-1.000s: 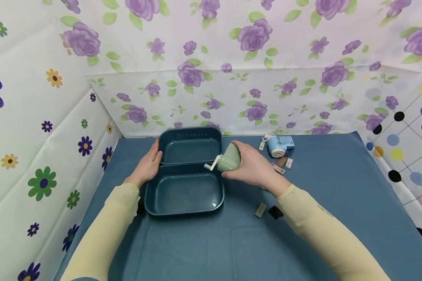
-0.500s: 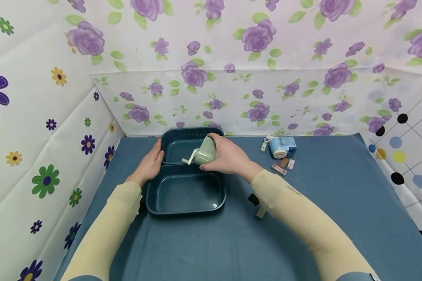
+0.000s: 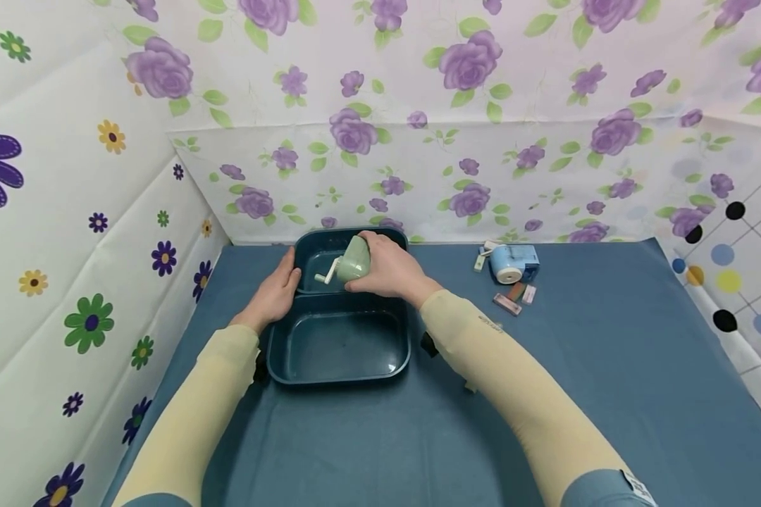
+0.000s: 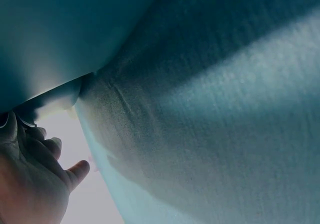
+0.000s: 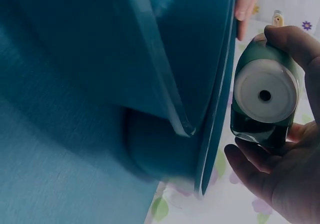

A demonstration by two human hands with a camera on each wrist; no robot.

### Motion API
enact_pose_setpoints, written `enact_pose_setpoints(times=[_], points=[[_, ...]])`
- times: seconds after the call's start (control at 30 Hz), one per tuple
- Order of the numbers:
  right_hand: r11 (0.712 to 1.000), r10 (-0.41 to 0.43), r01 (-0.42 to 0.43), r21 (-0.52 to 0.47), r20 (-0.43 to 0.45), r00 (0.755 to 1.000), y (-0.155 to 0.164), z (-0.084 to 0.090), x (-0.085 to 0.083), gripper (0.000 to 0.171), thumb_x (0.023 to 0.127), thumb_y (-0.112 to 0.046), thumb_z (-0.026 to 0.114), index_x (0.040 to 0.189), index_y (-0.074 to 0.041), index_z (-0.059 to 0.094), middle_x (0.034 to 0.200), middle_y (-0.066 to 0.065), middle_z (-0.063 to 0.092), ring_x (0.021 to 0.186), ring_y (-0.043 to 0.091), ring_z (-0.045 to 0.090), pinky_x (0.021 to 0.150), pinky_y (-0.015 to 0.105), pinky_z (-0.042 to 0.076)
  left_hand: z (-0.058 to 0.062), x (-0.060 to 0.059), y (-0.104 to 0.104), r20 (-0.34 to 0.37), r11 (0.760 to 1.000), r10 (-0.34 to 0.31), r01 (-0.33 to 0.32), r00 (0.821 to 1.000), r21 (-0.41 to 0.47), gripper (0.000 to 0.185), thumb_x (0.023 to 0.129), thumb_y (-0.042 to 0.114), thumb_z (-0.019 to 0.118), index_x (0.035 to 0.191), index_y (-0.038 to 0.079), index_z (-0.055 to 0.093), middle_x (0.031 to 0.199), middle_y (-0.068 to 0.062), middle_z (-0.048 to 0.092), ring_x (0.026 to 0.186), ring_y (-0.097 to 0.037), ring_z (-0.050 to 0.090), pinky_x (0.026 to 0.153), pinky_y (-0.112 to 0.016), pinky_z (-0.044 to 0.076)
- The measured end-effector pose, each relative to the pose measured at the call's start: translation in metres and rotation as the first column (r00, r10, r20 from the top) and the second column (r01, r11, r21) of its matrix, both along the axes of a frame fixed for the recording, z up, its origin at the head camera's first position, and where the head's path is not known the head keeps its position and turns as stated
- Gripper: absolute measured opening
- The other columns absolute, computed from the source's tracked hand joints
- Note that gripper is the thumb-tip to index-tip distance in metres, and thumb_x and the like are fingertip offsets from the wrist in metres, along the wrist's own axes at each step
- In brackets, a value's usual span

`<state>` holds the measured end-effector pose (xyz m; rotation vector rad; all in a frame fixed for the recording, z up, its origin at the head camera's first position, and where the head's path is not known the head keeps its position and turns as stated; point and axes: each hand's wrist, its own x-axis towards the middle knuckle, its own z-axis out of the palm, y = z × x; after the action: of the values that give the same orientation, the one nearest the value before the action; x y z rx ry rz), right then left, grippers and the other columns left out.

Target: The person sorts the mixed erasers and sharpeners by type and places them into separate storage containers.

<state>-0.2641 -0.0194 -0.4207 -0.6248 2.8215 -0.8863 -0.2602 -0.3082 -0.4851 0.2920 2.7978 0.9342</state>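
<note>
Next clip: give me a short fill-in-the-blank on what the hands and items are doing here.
1. The right hand holds a ____ pencil sharpener over the far tray.
2. The left hand rests on the trays' ____ side.
3. A ____ sharpener stands on the cloth.

Missing words: green; left; blue

The scene is looked down on from above and behind by the head view, facing the flowered back wall, with the whole blue cloth (image 3: 545, 394) taken in. The left wrist view is held very close to that cloth (image 4: 210, 109), low and slanted. The open case (image 3: 339, 345) is shared between the head view and the right wrist view (image 5: 150, 59), seen there from close beside
</note>
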Motion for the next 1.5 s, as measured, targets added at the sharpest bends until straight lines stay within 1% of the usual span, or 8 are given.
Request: enact_pose_setpoints(times=[0.23, 0.4, 0.6, 0.73, 0.93, 1.1, 1.27, 1.5], points=[[0.998, -0.006, 0.009, 0.059, -0.042, 0.999, -0.021, -0.005, -0.011, 0.107, 0.085, -0.057, 0.087, 0.169, -0.017, 0.034, 0.148, 0.012, 0.055, 0.127, 0.029, 0.057, 0.098, 0.046, 0.057, 0.0, -0.001, -0.001, -0.006, 1.0, -0.003, 0.003, 1.0, -0.029, 0.064, 0.12, 0.03, 0.026, 0.171, 0.004, -0.003, 0.178, -0.021, 0.0, 0.164, -0.039, 0.004, 0.132, -0.057, 0.01], [0.993, -0.019, 0.024, 0.119, -0.044, 0.999, -0.035, -0.008, -0.015, 0.107, 0.088, -0.06, 0.084, 0.17, -0.016, 0.032, 0.148, 0.014, 0.057, 0.128, 0.031, 0.057, 0.102, 0.046, 0.056, 0.002, 0.0, 0.001, -0.008, 0.999, 0.007, -0.007, 1.0, -0.034, 0.065, 0.12, 0.032, 0.025, 0.172, 0.005, -0.002, 0.178, -0.021, 0.002, 0.164, -0.038, 0.006, 0.132, -0.056, 0.012], [0.982, 0.003, 0.004, 0.189, -0.041, 0.999, -0.046, -0.01, -0.018, 0.106, 0.09, -0.054, 0.084, 0.171, -0.017, 0.028, 0.157, 0.017, 0.049, 0.136, 0.034, 0.052, 0.107, 0.05, 0.053, 0.002, 0.0, 0.003, -0.02, 0.999, 0.007, -0.008, 1.0, -0.041, 0.063, 0.12, 0.027, 0.026, 0.171, 0.001, 0.0, 0.178, -0.022, 0.002, 0.164, -0.039, 0.007, 0.132, -0.056, 0.012], [0.978, 0.008, 0.0, 0.208, -0.039, 0.999, -0.049, -0.011, -0.024, 0.102, 0.092, -0.048, 0.085, 0.171, -0.019, 0.029, 0.158, 0.018, 0.047, 0.137, 0.035, 0.05, 0.108, 0.05, 0.052, 0.002, 0.0, 0.003, -0.016, 1.0, 0.001, -0.002, 1.0, -0.031, 0.063, 0.12, 0.027, 0.026, 0.171, 0.002, -0.001, 0.178, -0.02, 0.001, 0.164, -0.037, 0.005, 0.132, -0.055, 0.01], [0.98, 0.02, -0.028, 0.197, 0.043, 0.999, -0.051, -0.018, -0.032, 0.097, 0.093, -0.041, 0.085, 0.17, -0.021, 0.03, 0.157, 0.018, 0.045, 0.137, 0.036, 0.047, 0.108, 0.051, 0.051, 0.004, -0.001, 0.003, -0.008, 0.999, 0.0, -0.001, 1.0, -0.036, 0.063, 0.12, 0.027, 0.026, 0.171, 0.004, -0.003, 0.179, -0.019, -0.001, 0.164, -0.036, 0.003, 0.132, -0.054, 0.009], [0.977, 0.066, -0.086, 0.195, 0.107, 0.992, -0.053, -0.021, -0.035, 0.094, 0.095, -0.037, 0.084, 0.171, -0.02, 0.03, 0.159, 0.017, 0.044, 0.142, 0.036, 0.044, 0.111, 0.051, 0.048, 0.002, -0.002, 0.003, -0.018, 0.999, 0.0, -0.001, 1.0, -0.049, 0.063, 0.12, 0.027, 0.026, 0.171, 0.003, -0.001, 0.179, -0.018, 0.001, 0.164, -0.035, 0.005, 0.133, -0.053, 0.011], [0.974, 0.092, -0.114, 0.196, 0.116, 0.989, -0.056, -0.024, -0.038, 0.093, 0.095, -0.038, 0.084, 0.171, -0.021, 0.032, 0.161, 0.016, 0.044, 0.143, 0.037, 0.043, 0.112, 0.051, 0.047, 0.0, 0.0, 0.004, -0.01, 0.998, 0.008, -0.009, 1.0, -0.057, 0.063, 0.12, 0.028, 0.026, 0.172, 0.004, -0.002, 0.179, -0.018, 0.001, 0.164, -0.036, 0.006, 0.132, -0.054, 0.011], [0.982, 0.08, -0.1, 0.158, 0.13, 0.988, -0.063, -0.025, -0.039, 0.097, 0.095, -0.046, 0.083, 0.172, -0.03, 0.027, 0.171, 0.011, 0.033, 0.154, 0.036, 0.034, 0.119, 0.053, 0.042, 0.003, 0.0, 0.003, 0.001, 0.998, 0.012, -0.011, 1.0, -0.055, 0.064, 0.12, 0.03, 0.026, 0.172, 0.007, -0.004, 0.179, -0.017, 0.0, 0.164, -0.038, 0.006, 0.132, -0.057, 0.012]])
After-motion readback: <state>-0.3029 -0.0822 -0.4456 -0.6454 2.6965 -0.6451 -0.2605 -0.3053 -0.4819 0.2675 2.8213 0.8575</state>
